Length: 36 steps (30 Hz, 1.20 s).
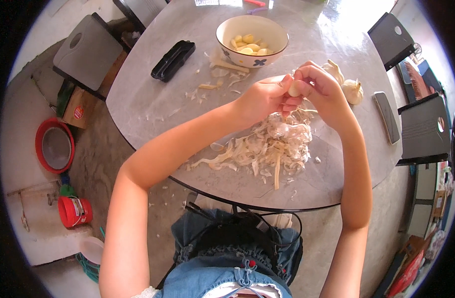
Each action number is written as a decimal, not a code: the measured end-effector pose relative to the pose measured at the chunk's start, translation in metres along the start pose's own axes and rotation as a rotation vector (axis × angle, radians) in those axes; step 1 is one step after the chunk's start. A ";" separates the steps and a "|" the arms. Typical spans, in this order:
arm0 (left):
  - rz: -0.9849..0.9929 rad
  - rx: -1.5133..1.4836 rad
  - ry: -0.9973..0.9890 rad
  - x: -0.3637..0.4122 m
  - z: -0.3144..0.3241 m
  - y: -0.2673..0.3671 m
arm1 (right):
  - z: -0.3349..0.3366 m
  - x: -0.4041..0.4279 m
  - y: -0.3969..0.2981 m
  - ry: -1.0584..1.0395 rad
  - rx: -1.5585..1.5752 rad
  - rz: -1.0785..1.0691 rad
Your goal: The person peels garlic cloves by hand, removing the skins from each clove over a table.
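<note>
Between the fingertips of my left hand (271, 95) and my right hand (318, 82) is a pale garlic clove (294, 89). Both hands grip it, raised over a heap of papery garlic skins (275, 139) with dry stalks among them. Beyond my hands stands a white bowl (246, 57) with a dark rim and flower marks, holding several peeled garlic cloves (249, 46). Two garlic bulbs, a nearer one (352, 92) and a farther one (333, 70), lie just past my right hand. The farther one is partly hidden by it.
The grey table (149, 111) also carries a black plastic tray (173, 60) at left and a smartphone (386, 117) at right. Folding chairs surround it, one at left (87, 52) and one at right (424, 130). On the floor at left is a red bucket (74, 212).
</note>
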<state>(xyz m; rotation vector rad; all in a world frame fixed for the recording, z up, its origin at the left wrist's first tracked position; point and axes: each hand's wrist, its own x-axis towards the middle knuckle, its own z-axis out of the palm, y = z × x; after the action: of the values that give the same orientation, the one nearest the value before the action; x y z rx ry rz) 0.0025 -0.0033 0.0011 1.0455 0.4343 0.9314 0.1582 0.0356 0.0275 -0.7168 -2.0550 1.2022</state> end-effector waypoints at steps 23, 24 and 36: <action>0.054 0.063 0.116 -0.001 -0.001 0.004 | 0.005 0.004 0.001 0.212 -0.120 -0.216; 0.063 0.071 0.103 -0.001 -0.002 0.004 | 0.006 0.005 0.001 0.229 -0.145 -0.219; 0.096 0.167 0.184 0.002 -0.003 -0.003 | 0.008 0.003 -0.005 0.203 -0.378 -0.249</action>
<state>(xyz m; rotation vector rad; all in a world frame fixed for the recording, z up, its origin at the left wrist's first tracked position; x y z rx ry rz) 0.0027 -0.0003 -0.0025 1.1445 0.6274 1.0963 0.1498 0.0311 0.0294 -0.6960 -2.1432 0.5836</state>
